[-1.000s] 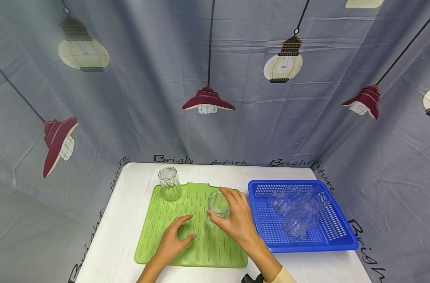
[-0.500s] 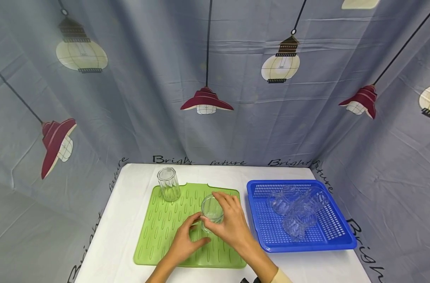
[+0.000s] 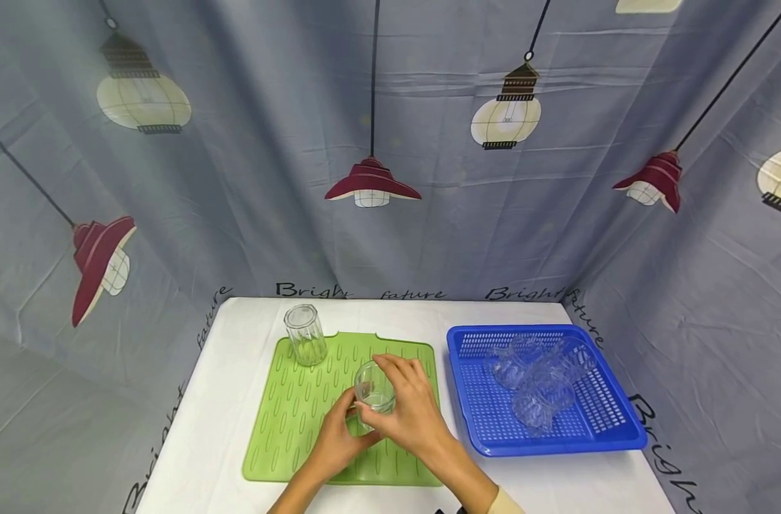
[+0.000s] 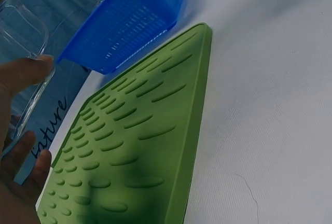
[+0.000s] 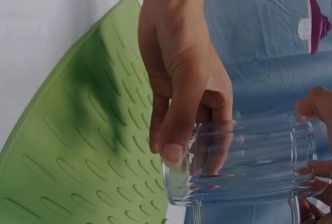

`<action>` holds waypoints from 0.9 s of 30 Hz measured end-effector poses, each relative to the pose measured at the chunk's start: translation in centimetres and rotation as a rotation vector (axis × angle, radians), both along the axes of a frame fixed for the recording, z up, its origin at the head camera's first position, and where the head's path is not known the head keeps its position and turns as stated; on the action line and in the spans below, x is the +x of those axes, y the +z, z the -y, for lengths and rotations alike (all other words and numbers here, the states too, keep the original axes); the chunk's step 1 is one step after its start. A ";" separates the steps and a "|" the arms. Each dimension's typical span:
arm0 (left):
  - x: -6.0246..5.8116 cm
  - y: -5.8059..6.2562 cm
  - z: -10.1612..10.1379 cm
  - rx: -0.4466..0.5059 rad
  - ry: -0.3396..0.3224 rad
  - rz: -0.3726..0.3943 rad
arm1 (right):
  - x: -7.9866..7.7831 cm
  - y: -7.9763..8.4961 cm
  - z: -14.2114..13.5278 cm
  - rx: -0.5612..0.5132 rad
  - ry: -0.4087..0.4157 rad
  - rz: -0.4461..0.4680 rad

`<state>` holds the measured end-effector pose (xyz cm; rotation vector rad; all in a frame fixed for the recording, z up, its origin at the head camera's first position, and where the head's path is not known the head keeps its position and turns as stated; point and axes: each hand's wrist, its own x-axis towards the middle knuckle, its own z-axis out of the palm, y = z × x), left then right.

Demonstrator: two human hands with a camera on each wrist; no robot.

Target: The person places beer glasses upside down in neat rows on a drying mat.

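The person holds one glass mug with both hands, up over the right half of the green mat. The left hand is bent partly closed, with its thumb on one side of the low end and its fingers on the other. The right hand makes a wide pinch round the high end. Glass is smooth, so two hands likely make it less easy to drop. The handle has no fingers through it in the right wrist view. Which end is open is hard to tell.

At the mat's far left corner stands a tall glass, perhaps put there to leave room. The mat's bumps may stop glasses from sliding. Near the right edge of the table, a blue basket has more glasses lying together, and its walls likely stop them rolling off.
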<state>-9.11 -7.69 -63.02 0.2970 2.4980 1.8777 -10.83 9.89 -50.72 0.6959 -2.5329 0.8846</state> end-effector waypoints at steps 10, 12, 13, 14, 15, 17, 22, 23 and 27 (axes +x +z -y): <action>-0.1 0.2 0.0 -0.030 -0.016 -0.007 | 0.0 -0.1 -0.2 -0.010 0.012 0.004; -0.2 0.2 0.0 -0.030 -0.013 -0.010 | 0.0 -0.2 -0.4 -0.014 0.011 -0.005; -0.2 0.2 0.0 -0.032 -0.012 -0.009 | -0.1 -0.2 -0.4 -0.015 0.010 -0.012; -0.2 0.2 0.1 -0.034 -0.010 -0.009 | -0.1 -0.2 -0.4 -0.015 0.010 -0.015; -0.2 0.2 0.1 -0.034 -0.010 -0.009 | -0.1 -0.3 -0.4 -0.015 0.011 -0.019; -0.2 0.2 0.1 -0.033 -0.011 -0.008 | -0.1 -0.3 -0.5 -0.019 0.013 -0.019; -0.2 0.1 0.2 -0.048 -0.010 -0.031 | -0.1 -0.4 -0.6 -0.023 0.016 -0.009; -0.2 0.1 0.3 -0.050 -0.008 -0.036 | -0.1 -0.3 -0.7 -0.022 0.013 -0.008; -0.2 0.2 0.4 -0.043 0.006 -0.045 | -0.1 -0.2 -1.0 -0.028 0.000 0.000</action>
